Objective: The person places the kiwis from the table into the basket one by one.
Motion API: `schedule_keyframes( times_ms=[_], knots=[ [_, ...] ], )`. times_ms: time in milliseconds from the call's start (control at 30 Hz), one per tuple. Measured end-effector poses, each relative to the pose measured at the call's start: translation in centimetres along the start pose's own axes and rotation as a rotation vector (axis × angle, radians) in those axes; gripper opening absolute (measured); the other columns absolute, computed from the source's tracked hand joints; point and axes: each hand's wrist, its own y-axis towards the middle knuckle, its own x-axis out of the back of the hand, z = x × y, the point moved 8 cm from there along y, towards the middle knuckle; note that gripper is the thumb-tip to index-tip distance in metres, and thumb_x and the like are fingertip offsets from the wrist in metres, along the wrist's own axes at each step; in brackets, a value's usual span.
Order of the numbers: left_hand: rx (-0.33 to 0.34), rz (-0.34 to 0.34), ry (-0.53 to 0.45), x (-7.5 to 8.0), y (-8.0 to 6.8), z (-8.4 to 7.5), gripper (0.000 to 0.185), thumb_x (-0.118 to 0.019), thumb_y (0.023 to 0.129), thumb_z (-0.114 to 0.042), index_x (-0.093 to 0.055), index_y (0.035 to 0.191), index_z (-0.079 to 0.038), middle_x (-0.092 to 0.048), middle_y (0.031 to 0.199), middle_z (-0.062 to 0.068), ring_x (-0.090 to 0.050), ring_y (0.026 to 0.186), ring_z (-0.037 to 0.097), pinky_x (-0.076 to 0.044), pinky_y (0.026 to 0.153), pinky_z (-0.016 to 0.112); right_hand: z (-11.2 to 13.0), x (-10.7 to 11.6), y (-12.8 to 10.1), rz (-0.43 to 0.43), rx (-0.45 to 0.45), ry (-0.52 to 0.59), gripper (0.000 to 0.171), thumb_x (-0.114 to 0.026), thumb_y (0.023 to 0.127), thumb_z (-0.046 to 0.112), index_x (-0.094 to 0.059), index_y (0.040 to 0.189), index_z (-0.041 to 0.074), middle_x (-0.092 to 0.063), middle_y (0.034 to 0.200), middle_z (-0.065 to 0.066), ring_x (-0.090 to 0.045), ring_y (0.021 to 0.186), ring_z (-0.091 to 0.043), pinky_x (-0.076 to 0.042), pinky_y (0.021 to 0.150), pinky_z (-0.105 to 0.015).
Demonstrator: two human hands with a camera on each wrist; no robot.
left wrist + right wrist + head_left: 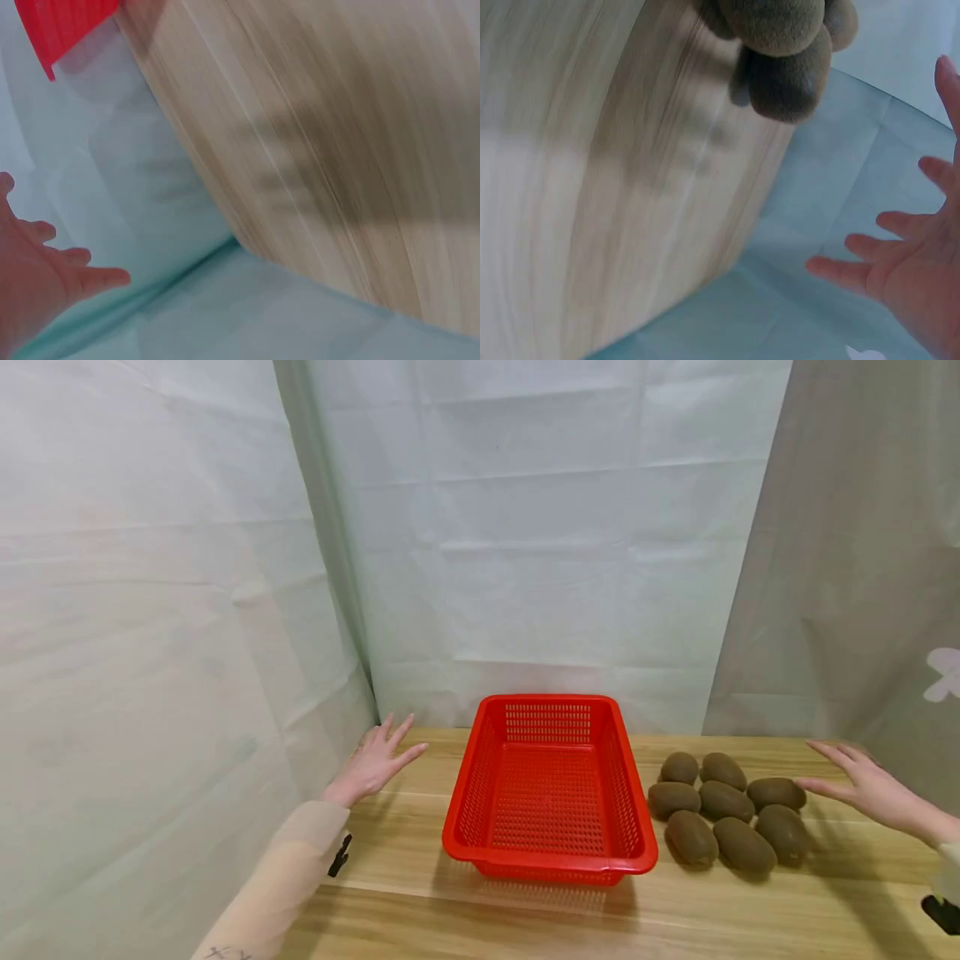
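Wooden table [525, 918], red basket [549, 785] long axis seemingly away from viewer, both grips released: left hand [372, 762], right hand [873, 787].

Wooden table [525, 918], pale cloth backdrop [540, 527]

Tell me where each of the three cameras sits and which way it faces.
Head: worn high, looking forward and down at the wooden table, red plastic basket, brown kiwis; both hands show.
Left wrist: looks past the open left hand over the table to the basket's corner.
Right wrist: looks past the open right hand at the kiwis.
Shared: head and right wrist both see kiwis.
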Motion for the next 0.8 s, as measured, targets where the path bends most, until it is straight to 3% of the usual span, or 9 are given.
schedule_keyframes(
  times_ms=[233,333,400,467,567,633,700,800],
  knots=[
    [-0.056,0.023,-0.178,-1.5,0.9,-2.3,0.071,-0.041,0.09,-0.052,-0.015,0.146,-0.017,0.0,0.147,0.019,-0.006,0.128,0.044,-0.011,0.093,0.066,-0.1,-0.9,0.4,0.028,0.008,0.041,0.074,-0.059,0.088,0.03,-0.02,0.136,-0.011,-0.022,0.127,-0.043,-0.023,0.107,-0.063,-0.025,0.074,-0.07],
    [-0.077,0.023,-0.273,-2.2,1.0,-3.0,0.069,-0.044,0.09,-0.05,-0.019,0.146,-0.02,-0.005,0.147,0.015,-0.008,0.129,0.04,-0.013,0.094,0.065,0.0,-1.2,0.4,0.01,0.059,0.101,0.063,-0.06,0.088,0.021,-0.03,0.131,-0.014,-0.028,0.125,-0.041,-0.027,0.105,-0.062,-0.029,0.075,-0.067],
    [-0.082,0.017,-0.327,-2.7,1.1,-3.3,0.067,-0.047,0.089,-0.049,-0.023,0.145,-0.022,-0.01,0.147,0.012,-0.014,0.129,0.035,-0.015,0.096,0.062,0.0,-1.3,0.4,-0.03,0.101,0.13,0.053,-0.061,0.086,0.015,-0.038,0.126,-0.012,-0.039,0.128,-0.023,-0.033,0.104,-0.056,-0.035,0.079,-0.056],
    [-0.083,0.014,-0.37,-3.2,1.2,-3.5,0.065,-0.05,0.088,-0.048,-0.027,0.143,-0.024,-0.016,0.146,0.009,-0.025,0.126,0.033,-0.021,0.096,0.058,-0.1,-1.2,0.3,-0.087,0.149,0.156,0.044,-0.064,0.084,0.008,-0.045,0.121,-0.008,-0.044,0.124,-0.001,-0.044,0.104,-0.04,-0.042,0.08,-0.04],
    [-0.062,0.036,-0.482,-4.3,1.4,-3.6,0.063,-0.054,0.087,-0.046,-0.03,0.142,-0.026,-0.023,0.143,0.007,-0.04,0.117,0.028,-0.033,0.091,0.052,-0.6,-1.4,0.2,-0.119,0.174,0.2,0.04,-0.065,0.082,0.006,-0.051,0.12,0.003,-0.034,0.114,0.029,-0.049,0.098,-0.034,-0.044,0.068,-0.017],
    [-0.041,0.053,-0.555,-5.1,1.6,-3.6,0.063,-0.056,0.086,-0.045,-0.031,0.141,-0.027,-0.026,0.141,0.005,-0.046,0.112,0.025,-0.04,0.086,0.049,-1.0,-1.7,0.1,-0.118,0.17,0.239,0.042,-0.064,0.082,0.005,-0.053,0.122,0.008,-0.032,0.114,0.034,-0.051,0.097,-0.037,-0.044,0.067,-0.015],
    [-0.026,0.071,-0.635,-5.9,1.8,-3.7,0.064,-0.057,0.086,-0.042,-0.031,0.142,-0.025,-0.027,0.141,0.004,-0.047,0.11,0.025,-0.043,0.082,0.049,-1.3,-2.1,0.1,-0.103,0.153,0.263,0.042,-0.064,0.083,0.006,-0.052,0.124,0.011,-0.03,0.113,0.035,-0.044,0.097,-0.052,-0.046,0.066,-0.017],
    [-0.014,0.081,-0.709,-6.7,1.9,-3.9,0.063,-0.058,0.087,-0.039,-0.031,0.142,-0.022,-0.029,0.141,0.005,-0.047,0.109,0.026,-0.044,0.082,0.049,-1.8,-2.8,0.2,-0.092,0.136,0.297,0.043,-0.063,0.084,0.006,-0.052,0.124,0.013,-0.03,0.113,0.032,-0.041,0.097,-0.057,-0.048,0.064,-0.022]
  ],
)
